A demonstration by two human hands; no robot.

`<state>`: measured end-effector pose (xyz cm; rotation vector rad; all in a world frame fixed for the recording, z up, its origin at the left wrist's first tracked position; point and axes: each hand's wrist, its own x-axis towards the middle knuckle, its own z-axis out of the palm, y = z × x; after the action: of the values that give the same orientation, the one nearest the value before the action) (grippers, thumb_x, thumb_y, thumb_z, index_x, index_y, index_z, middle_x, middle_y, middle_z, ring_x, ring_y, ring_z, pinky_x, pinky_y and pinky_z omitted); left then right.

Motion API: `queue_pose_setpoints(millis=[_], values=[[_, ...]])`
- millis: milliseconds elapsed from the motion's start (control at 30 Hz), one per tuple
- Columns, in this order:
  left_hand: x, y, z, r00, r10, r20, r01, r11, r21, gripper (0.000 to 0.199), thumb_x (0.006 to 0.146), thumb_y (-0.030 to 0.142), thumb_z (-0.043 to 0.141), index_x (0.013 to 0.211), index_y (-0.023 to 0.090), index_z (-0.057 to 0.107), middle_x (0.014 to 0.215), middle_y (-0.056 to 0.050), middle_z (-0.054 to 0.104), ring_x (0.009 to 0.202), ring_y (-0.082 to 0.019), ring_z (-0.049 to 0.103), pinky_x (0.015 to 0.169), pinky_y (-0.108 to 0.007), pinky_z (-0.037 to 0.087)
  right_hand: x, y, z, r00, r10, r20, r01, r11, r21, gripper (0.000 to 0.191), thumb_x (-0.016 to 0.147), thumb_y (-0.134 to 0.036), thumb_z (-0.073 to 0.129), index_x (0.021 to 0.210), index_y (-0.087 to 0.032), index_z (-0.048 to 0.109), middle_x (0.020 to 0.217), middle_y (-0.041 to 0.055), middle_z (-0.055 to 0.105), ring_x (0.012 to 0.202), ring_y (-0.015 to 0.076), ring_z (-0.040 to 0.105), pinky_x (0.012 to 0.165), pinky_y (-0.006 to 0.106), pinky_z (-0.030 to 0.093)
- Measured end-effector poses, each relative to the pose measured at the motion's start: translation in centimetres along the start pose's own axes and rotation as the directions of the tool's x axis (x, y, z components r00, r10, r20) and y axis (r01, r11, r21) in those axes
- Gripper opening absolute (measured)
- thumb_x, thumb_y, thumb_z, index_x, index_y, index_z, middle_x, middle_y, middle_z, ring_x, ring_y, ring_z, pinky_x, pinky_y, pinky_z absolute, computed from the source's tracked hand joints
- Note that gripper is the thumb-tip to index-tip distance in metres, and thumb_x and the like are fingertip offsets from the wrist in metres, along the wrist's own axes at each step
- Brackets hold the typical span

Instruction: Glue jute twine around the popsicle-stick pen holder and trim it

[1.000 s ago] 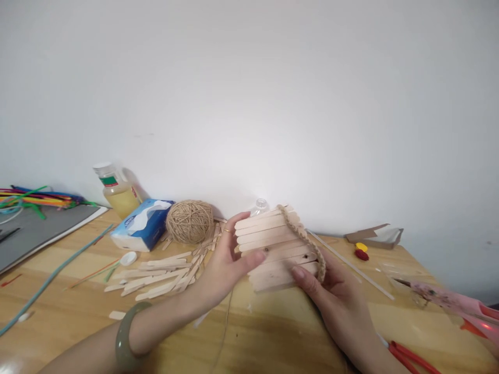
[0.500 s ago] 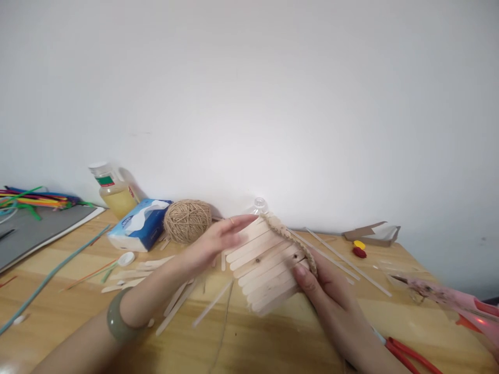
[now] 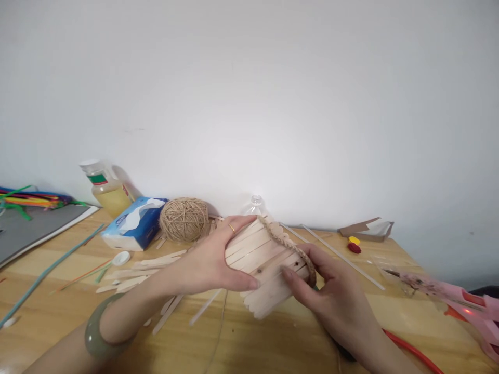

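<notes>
A piece made of pale wooden craft sticks [image 3: 268, 259] is held tilted above the wooden table, with a braided twine strip [image 3: 286, 241] along its upper right edge. My left hand [image 3: 224, 257] grips its left side, thumb across the face and fingers at the top edge. Around the lower right side is my right hand [image 3: 331, 283], its thumb on the face close to a dark knot and its other fingers by the braid. A ring and a green bangle [image 3: 93, 332] are on my left hand and wrist.
Twine ball [image 3: 184, 219], tissue pack [image 3: 134, 223] and glue bottle [image 3: 107, 189] stand back left. Loose sticks [image 3: 167, 314] lie left of centre. On the right are a pink glue gun [image 3: 448, 298], red and yellow bits [image 3: 354, 245], clear glue sticks [image 3: 343, 257] and a red handle [image 3: 413, 353].
My left hand has closed onto the left side of the stick piece, its thumb now on the face. My right thumb has shifted left along the face.
</notes>
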<state>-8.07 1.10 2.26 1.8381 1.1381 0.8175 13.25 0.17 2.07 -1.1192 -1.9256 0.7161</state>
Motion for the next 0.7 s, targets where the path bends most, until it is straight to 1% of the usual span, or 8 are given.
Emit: queue_pose_setpoints(millis=[133,233,333,400,500,567,700], values=[[0.0,0.1,0.0,0.998,-0.063,0.031,0.064,0.997,-0.033,0.089,0.061,0.038,0.077,0.137,0.025,0.034,0.138,-0.01,0.04,0.124,-0.032,0.038,0.105,-0.047,0.028,0.0,0.4,-0.1,1.0,-0.018,-0.003,0.018,1.0,-0.024,0.014,0.079,-0.028,0.048,0.073,-0.02,0.057,0.052,-0.0045,0.05,0.045,0.0093,0.043,0.04,0.019,0.037],[0.0,0.2,0.0,0.994,-0.074,0.075,0.08,0.993,-0.084,0.087,0.061,0.037,0.077,0.136,0.026,0.035,0.135,-0.009,0.044,0.122,-0.032,0.041,0.103,-0.045,0.031,-0.1,0.5,-0.2,1.0,-0.028,0.01,0.028,1.0,-0.012,0.022,0.083,-0.03,0.043,0.065,-0.02,0.051,0.049,-0.005,0.044,0.044,0.0087,0.039,0.039,0.019,0.033],[0.1,0.4,0.0,0.994,-0.076,0.084,0.085,0.99,-0.109,0.084,0.061,0.036,0.077,0.135,0.027,0.037,0.131,-0.007,0.048,0.118,-0.031,0.045,0.1,-0.044,0.035,-0.1,0.5,-0.2,0.996,0.027,0.083,-0.033,0.997,0.072,0.017,0.082,-0.033,0.046,0.075,-0.019,0.054,0.057,-0.0037,0.049,0.049,0.0097,0.042,0.043,0.02,0.036],[0.1,0.4,0.0,0.995,-0.066,0.077,0.074,0.991,-0.11,0.081,0.062,0.035,0.077,0.134,0.028,0.039,0.128,-0.006,0.051,0.116,-0.03,0.047,0.1,-0.043,0.036,0.0,0.5,0.0,0.989,0.078,0.122,-0.09,0.992,0.091,0.016,0.08,-0.034,0.049,0.08,-0.019,0.055,0.061,-0.0033,0.05,0.052,0.0101,0.042,0.045,0.021,0.037],[0.2,0.1,0.1,0.997,-0.056,0.05,0.061,0.994,-0.091,0.081,0.061,0.034,0.077,0.133,0.027,0.041,0.13,-0.007,0.05,0.118,-0.031,0.045,0.101,-0.045,0.033,0.1,0.7,0.2,0.981,0.126,0.145,-0.14,0.986,0.091,0.018,0.08,-0.035,0.049,0.075,-0.019,0.053,0.06,-0.0036,0.045,0.054,0.0104,0.038,0.047,0.021,0.035],[0.2,-0.1,0.1,0.997,-0.066,0.032,0.068,0.994,-0.088,0.083,0.06,0.033,0.078,0.134,0.026,0.041,0.132,-0.009,0.048,0.12,-0.033,0.044,0.102,-0.047,0.032,0.1,0.8,0.2,0.978,0.136,0.159,-0.154,0.983,0.103,0.019,0.081,-0.036,0.047,0.072,-0.019,0.05,0.06,-0.0039,0.041,0.054,0.0106,0.036,0.047,0.022,0.033],[0.3,-0.1,0.3,0.997,-0.059,0.044,0.064,0.992,-0.112,0.082,0.06,0.033,0.077,0.133,0.026,0.041,0.129,-0.009,0.051,0.117,-0.032,0.047,0.1,-0.046,0.034,0.2,1.3,0.2,0.977,0.136,0.165,-0.156,0.981,0.112,0.019,0.08,-0.035,0.046,0.069,-0.02,0.046,0.059,-0.0047,0.037,0.054,0.0103,0.033,0.047,0.022,0.03]])
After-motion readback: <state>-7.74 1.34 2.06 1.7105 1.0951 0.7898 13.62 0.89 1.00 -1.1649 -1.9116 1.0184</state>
